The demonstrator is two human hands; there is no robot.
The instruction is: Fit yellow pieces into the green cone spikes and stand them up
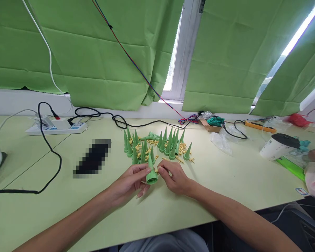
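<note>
At the frame's lower centre, our left hand [132,177] grips one cone [151,170], long axis near upright, tip up, open base tilted toward us. At its right side, our right hand [174,176] pinches one peg [156,171], set crosswise to the cone's wall; we cannot confirm contact. Beyond, at centre, stand over a dozen other cones [168,149] among many loose pegs [183,148]; overlap prevents exact counts. We note one cup [274,149] at right, one power strip [55,131] at left.
</note>
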